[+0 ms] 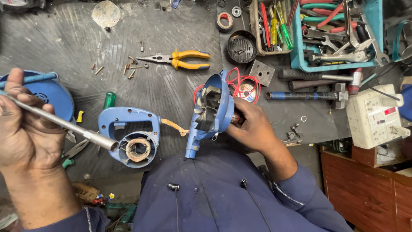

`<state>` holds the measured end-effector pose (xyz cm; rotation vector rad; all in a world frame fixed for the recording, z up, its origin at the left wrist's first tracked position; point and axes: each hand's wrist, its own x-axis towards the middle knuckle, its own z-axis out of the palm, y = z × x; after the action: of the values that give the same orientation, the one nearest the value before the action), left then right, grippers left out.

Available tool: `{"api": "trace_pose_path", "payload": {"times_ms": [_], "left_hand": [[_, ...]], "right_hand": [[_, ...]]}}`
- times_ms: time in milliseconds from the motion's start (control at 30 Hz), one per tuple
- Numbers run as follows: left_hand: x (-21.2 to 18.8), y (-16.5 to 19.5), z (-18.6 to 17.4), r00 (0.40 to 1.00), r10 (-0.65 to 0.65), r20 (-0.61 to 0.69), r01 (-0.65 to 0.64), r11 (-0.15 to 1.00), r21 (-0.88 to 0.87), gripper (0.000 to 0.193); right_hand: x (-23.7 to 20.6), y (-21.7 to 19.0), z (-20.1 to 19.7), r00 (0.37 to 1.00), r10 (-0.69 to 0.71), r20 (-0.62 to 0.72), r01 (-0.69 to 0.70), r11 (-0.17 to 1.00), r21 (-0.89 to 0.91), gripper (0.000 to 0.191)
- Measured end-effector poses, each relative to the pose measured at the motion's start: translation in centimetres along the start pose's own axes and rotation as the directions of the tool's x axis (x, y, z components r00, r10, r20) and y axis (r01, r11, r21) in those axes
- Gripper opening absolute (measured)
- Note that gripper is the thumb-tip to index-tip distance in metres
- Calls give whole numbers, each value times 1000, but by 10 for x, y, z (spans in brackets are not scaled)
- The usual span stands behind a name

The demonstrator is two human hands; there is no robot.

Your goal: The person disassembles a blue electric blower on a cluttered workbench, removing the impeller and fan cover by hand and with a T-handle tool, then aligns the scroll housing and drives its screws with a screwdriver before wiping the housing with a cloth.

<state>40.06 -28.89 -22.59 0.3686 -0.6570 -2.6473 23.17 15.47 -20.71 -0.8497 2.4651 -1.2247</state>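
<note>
My left hand point(26, 124) grips a long silver metal rod with a socket-like end point(64, 125); its tip points right, toward an open blue plastic housing half point(128, 129) lying on the dark mat, with a brownish ring inside. My right hand point(253, 126) holds the other blue housing half point(212, 109) upright, motor parts showing inside it. Red wires point(242, 81) loop out behind that part. A tan sleeved cable point(174, 126) runs between the two halves.
Yellow-handled pliers point(182, 59) and several loose screws point(128, 68) lie on the mat. A round blue cover point(47, 92) sits far left. Trays of screwdrivers point(274, 25) and wrenches point(339, 34), a hammer point(309, 95) and a white socket box point(373, 116) are at right.
</note>
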Motion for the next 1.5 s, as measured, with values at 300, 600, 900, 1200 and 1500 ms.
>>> {"api": "trace_pose_path", "payload": {"times_ms": [300, 600, 900, 1200, 1500], "left_hand": [[-2, -6, 2, 1000, 18, -8, -18, 999, -30, 30], [8, -39, 37, 954, 280, 110, -274, 657, 703, 21], [67, -84, 60, 983, 168, -74, -79, 748, 659, 20], [65, -74, 56, 978, 199, -64, -69, 595, 801, 17], [53, -50, 22, 974, 57, -218, 73, 837, 542, 25]], "right_hand": [[1, -3, 0, 1000, 12, 16, -13, 1000, 4, 44], [-1, 3, 0, 1000, -13, -22, 13, 1000, 9, 47], [-3, 7, 0, 998, -57, -29, 57, 998, 7, 50], [2, 6, 1, 996, 89, 15, -89, 996, 20, 42], [5, -13, 8, 993, 102, -52, -101, 995, 21, 42]]}}
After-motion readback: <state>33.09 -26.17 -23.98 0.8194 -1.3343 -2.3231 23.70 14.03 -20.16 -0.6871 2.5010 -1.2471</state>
